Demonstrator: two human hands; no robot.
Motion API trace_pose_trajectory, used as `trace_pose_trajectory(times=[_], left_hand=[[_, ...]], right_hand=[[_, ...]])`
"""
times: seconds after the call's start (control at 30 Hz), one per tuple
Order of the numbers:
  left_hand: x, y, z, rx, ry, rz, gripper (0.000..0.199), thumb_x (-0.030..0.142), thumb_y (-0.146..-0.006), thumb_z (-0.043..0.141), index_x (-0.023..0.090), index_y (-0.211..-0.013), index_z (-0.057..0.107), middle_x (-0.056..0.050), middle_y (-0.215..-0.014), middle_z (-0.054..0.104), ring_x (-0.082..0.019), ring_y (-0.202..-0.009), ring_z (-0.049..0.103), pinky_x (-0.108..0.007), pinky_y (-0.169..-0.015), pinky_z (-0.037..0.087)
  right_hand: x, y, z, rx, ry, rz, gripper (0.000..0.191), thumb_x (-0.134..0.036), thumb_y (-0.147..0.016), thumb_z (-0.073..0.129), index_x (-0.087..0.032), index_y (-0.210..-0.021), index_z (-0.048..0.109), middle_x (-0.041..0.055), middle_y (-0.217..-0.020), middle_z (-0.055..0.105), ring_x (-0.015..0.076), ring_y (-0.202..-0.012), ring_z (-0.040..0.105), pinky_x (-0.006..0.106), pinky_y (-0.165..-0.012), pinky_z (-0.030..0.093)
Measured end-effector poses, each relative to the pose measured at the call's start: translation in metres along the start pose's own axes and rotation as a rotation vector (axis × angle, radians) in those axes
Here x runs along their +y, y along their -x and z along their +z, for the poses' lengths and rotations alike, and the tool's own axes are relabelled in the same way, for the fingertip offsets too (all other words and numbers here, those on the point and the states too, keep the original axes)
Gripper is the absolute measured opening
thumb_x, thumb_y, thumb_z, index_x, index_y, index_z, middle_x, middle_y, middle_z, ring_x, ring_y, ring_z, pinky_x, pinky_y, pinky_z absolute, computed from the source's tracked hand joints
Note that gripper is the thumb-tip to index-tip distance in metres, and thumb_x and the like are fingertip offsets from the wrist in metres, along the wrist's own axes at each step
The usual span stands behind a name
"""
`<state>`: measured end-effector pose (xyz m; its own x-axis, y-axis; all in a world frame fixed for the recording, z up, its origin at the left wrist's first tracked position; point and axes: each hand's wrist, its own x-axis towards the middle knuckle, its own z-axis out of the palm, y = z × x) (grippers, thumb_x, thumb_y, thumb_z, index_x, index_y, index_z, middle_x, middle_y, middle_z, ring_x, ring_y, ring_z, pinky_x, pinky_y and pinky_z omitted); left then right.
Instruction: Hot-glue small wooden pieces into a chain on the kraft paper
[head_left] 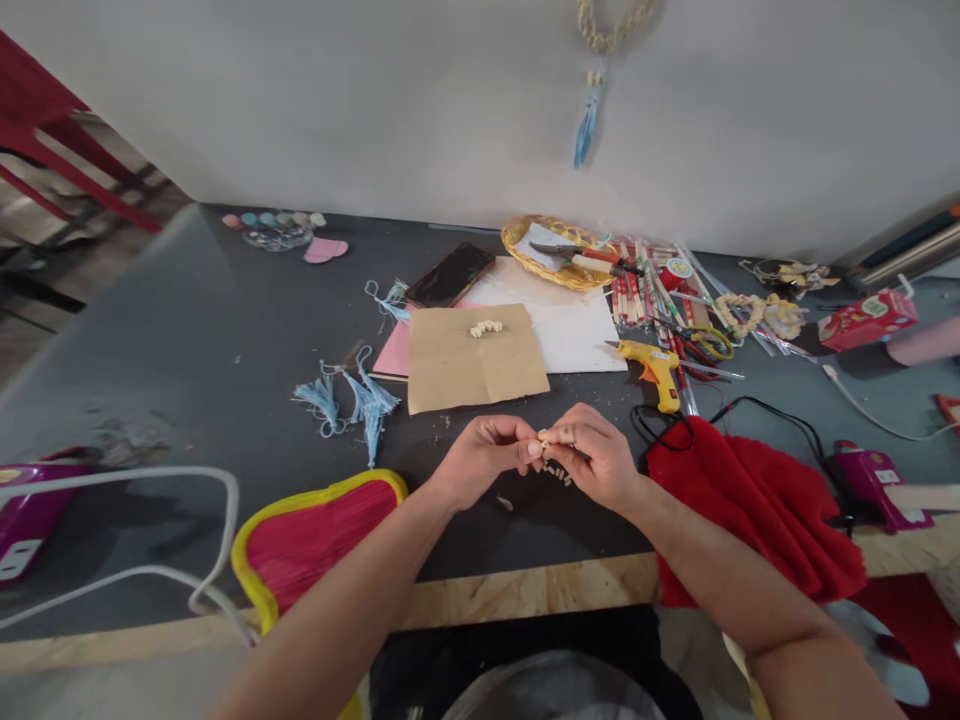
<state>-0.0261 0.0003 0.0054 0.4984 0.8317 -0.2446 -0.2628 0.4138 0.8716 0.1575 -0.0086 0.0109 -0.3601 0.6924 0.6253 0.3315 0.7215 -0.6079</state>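
Close to the table's front edge, my left hand (487,455) and my right hand (596,455) meet at the fingertips. Both are closed in a pinch on one small cream-coloured piece (544,440), mostly covered by the fingers. Several loose cream-coloured pieces (556,472) lie just below, partly behind my right hand. Beyond the hands, a curved row of similar cream pieces (486,328) rests on a creased brown paper sheet (480,375). Right of the paper lies a yellow glue gun (651,370).
Blue tassels (367,400) lie left. A phone (451,275) and a wicker basket (517,240) with pliers stand behind the paper, wrapped chopsticks (637,285) beside them. A red cloth (750,510), power strips (874,485) and white cable (225,520) flank the front edge.
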Motion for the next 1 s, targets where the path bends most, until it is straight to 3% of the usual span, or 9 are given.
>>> trace_pose_trajectory(times=[0.23,0.47,0.73,1.0], left_hand=[[0.0035,0.0016,-0.0007,-0.046,-0.035,0.018,0.027,0.038,-0.074,0.076,0.012,-0.068,0.071,-0.003,-0.062,0.067,-0.009,-0.055,0.054,-0.020,-0.053,0.041],[0.0021,0.0000,-0.0016,-0.018,-0.031,0.033,0.024,0.037,-0.076,0.074,0.013,-0.079,0.073,-0.004,-0.070,0.069,-0.010,-0.059,0.055,-0.021,-0.057,0.043],[0.0050,-0.0001,-0.0003,0.020,-0.020,0.024,0.019,0.029,-0.070,0.080,0.013,-0.080,0.075,-0.003,-0.069,0.069,-0.008,-0.058,0.053,-0.020,-0.057,0.042],[0.0045,0.0011,-0.0019,-0.008,-0.077,0.018,0.020,0.032,-0.074,0.076,0.013,-0.079,0.074,-0.004,-0.071,0.069,-0.008,-0.059,0.053,-0.021,-0.058,0.042]], right_hand=[[-0.0035,0.0025,-0.0010,0.039,-0.067,0.135,0.015,-0.018,-0.090,0.058,-0.020,-0.103,0.065,0.0060,-0.085,0.067,0.0151,-0.076,0.064,0.028,-0.068,0.055],[-0.0048,0.0021,-0.0022,0.052,-0.030,0.149,0.008,-0.018,-0.088,0.059,-0.021,-0.093,0.065,0.0041,-0.080,0.066,0.0147,-0.073,0.064,0.027,-0.066,0.055],[-0.0025,0.0014,-0.0030,0.036,0.051,0.063,0.012,-0.013,-0.085,0.063,-0.021,-0.094,0.064,0.0047,-0.081,0.067,0.0149,-0.074,0.063,0.028,-0.067,0.055],[-0.0005,0.0011,-0.0048,0.007,0.094,-0.007,0.013,-0.016,-0.088,0.061,-0.021,-0.099,0.067,0.0060,-0.082,0.068,0.0155,-0.073,0.064,0.028,-0.065,0.056]])
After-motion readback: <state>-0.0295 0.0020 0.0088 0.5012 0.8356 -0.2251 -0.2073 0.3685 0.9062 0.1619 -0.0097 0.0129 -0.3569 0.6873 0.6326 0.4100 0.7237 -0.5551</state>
